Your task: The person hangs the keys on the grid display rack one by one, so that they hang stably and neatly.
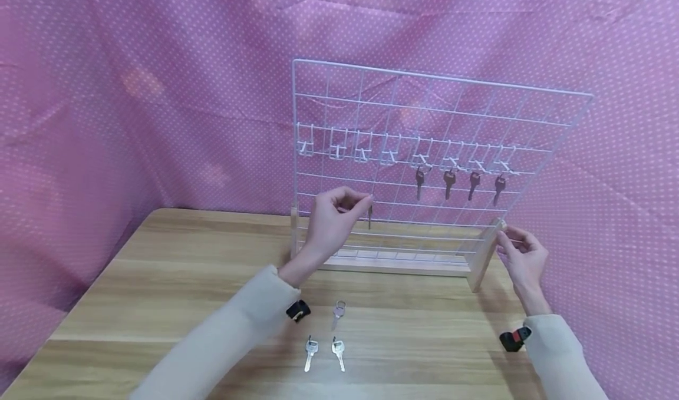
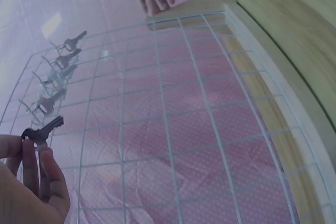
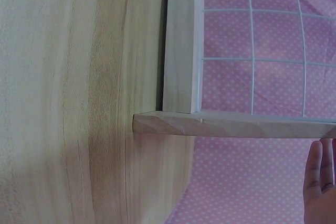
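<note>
My left hand [image 1: 331, 220] pinches a key [image 2: 46, 130] between thumb and fingertips, its blade pointing down in front of the white wire grid [image 1: 392, 202]. The hand stands below the row of hooks, to the left of the hanging keys. At the rack's right end, my right hand [image 1: 524, 258] touches the wooden side post [image 1: 484, 258] with its fingertips, fingers fairly straight in the right wrist view. Several keys [image 1: 449, 183] hang by rings from the right-hand hooks. The hooks on the left, such as one white hook [image 1: 362, 154], carry nothing.
Three more keys lie on the wooden table [image 1: 212, 282] in front of the rack: one key [image 1: 338, 314] behind, a second key [image 1: 310, 353] and a third key [image 1: 338, 353] nearer me. A pink dotted cloth [image 1: 185, 93] hangs behind and around the table.
</note>
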### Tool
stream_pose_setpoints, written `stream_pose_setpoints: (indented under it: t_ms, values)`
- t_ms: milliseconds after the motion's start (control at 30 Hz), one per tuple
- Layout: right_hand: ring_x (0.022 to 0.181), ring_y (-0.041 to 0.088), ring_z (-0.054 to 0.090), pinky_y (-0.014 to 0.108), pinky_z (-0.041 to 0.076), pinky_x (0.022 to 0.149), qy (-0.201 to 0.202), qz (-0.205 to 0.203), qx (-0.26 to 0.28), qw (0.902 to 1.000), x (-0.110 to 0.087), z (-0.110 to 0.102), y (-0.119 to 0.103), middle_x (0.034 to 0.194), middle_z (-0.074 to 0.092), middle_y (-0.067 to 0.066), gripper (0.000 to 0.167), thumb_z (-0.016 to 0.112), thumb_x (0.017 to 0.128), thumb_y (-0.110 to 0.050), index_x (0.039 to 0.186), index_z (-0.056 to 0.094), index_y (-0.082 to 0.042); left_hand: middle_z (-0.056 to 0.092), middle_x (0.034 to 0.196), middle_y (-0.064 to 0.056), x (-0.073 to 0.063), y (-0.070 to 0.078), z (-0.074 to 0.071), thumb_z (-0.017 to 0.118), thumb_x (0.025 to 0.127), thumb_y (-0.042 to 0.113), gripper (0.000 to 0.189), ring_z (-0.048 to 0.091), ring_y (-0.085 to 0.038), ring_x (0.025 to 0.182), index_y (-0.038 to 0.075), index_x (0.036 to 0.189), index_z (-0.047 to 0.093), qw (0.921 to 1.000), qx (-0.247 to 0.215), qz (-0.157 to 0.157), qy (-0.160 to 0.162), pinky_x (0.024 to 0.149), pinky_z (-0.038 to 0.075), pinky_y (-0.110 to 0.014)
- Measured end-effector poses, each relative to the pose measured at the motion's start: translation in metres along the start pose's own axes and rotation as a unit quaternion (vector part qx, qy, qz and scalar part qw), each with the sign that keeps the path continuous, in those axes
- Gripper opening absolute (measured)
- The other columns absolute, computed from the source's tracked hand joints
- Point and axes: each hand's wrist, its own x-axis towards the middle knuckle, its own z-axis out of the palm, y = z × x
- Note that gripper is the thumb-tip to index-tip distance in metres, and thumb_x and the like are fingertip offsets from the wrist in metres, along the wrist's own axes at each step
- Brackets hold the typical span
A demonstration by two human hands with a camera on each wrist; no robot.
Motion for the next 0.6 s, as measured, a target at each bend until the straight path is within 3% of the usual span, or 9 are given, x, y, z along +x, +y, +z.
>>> stream_pose_setpoints:
  t_ms: [100, 267, 600]
  values:
    - [0.07, -0.001, 0.071, 0.011, 0.061, 0.064, -0.002, 0.0, -0.001, 1.0, -0.001, 0.001, 0.0, 0.089, 0.074, -0.011, 0.021, 0.075, 0.093, 0.004, 0.114, 0.073, 0.003, 0.078, 0.094, -0.014, 0.009, 0.005, 0.009, 0.075, 0.099, 0.022, 0.017, 0.067, -0.027, 0.077, 0.005, 0.103, 0.078, 0.9994, -0.03, -0.002, 0.02, 0.06, 0.051, -0.014]
    - [0.07, -0.001, 0.071, 0.01, 0.061, 0.064, -0.004, 0.002, -0.007, 1.0, -0.001, 0.0, -0.002, 0.09, 0.074, -0.011, 0.025, 0.075, 0.094, 0.003, 0.118, 0.071, 0.007, 0.078, 0.095, -0.016, 0.019, 0.014, 0.026, 0.076, 0.098, 0.02, 0.017, 0.064, -0.008, 0.072, 0.005, 0.103, 0.078, 0.9959, -0.073, -0.013, 0.051, 0.063, 0.056, -0.015]
    - [0.07, -0.001, 0.071, 0.012, 0.062, 0.064, -0.001, 0.01, -0.006, 0.9999, -0.001, 0.0, -0.002, 0.09, 0.074, -0.011, 0.024, 0.076, 0.093, 0.002, 0.117, 0.072, 0.004, 0.078, 0.093, -0.013, 0.032, 0.023, 0.046, 0.077, 0.097, 0.017, 0.016, 0.066, -0.012, 0.074, 0.003, 0.104, 0.078, 0.9868, -0.129, -0.011, 0.097, 0.06, 0.054, -0.015]
